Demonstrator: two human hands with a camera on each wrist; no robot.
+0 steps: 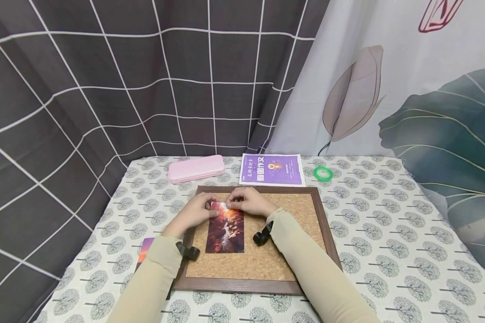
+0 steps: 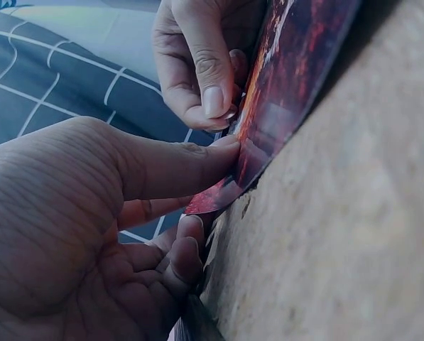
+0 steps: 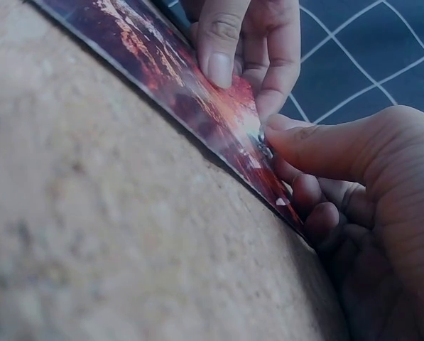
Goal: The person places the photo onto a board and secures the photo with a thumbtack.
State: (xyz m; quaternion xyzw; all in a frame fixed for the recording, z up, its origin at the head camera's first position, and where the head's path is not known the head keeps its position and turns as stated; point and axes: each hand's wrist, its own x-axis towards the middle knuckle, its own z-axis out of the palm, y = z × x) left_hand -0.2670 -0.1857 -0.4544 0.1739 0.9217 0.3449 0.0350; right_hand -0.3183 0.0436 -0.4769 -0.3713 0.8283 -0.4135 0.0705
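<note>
A reddish landscape picture lies over the left part of a framed corkboard. At its upper left corner, my left hand pinches the picture between thumb and fingers; in the left wrist view that corner bends up off the cork. My right hand is at the picture's top edge, its thumb and finger pinching a small shiny thing that looks like a thumbtack. Most of it is hidden by the fingertips.
Behind the board lie a pink case, a purple booklet and a green tape roll. Another colourful picture lies partly under the left forearm. A tree-patterned cloth covers the table; a dark checked curtain hangs behind.
</note>
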